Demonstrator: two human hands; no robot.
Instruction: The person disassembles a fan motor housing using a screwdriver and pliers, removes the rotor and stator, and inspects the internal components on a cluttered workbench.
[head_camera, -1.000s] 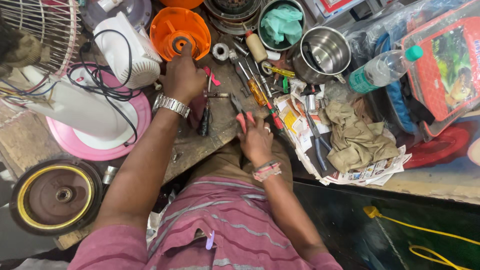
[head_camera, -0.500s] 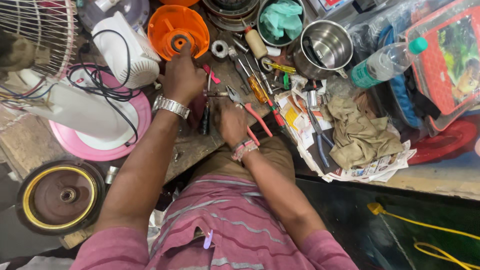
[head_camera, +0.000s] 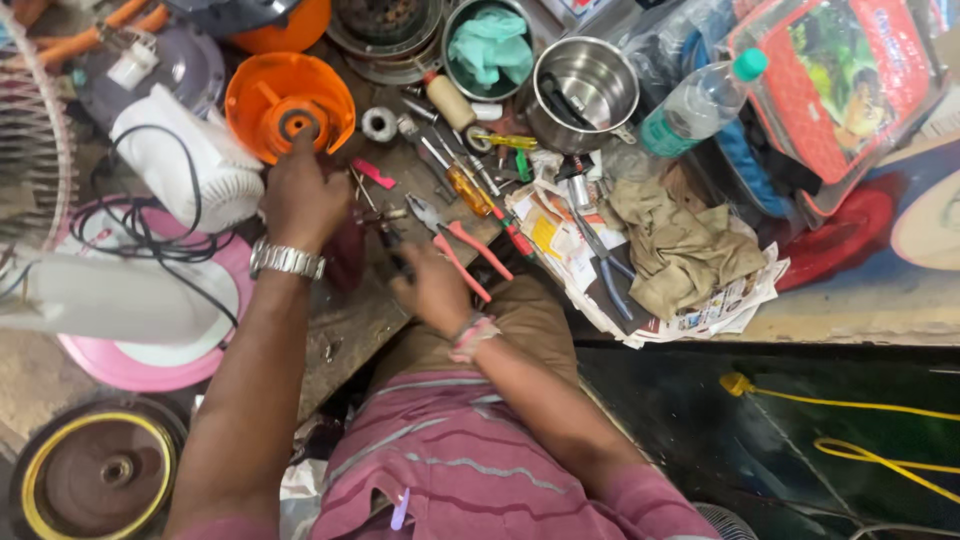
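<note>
Here, the left hand (head_camera: 300, 195) is laid on the bench, its fingertips reaching the rim of an orange funnel-shaped part (head_camera: 288, 105); whether anything is pinched cannot be told. The right hand (head_camera: 432, 288) is closed around a dark tool handle (head_camera: 392, 246), just beside red-handled pliers (head_camera: 455, 245). A steel pot (head_camera: 585, 85), a plastic bottle (head_camera: 700, 100) and a crumpled rag (head_camera: 680, 245) are seen further right.

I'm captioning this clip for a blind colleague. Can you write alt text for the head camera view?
Seen from above, a person's left hand rests against an orange plastic cone while the right hand lies beside red-handled pliers on a cluttered workbench. Screwdrivers, a steel pot, a water bottle and a crumpled rag surround them.
</note>
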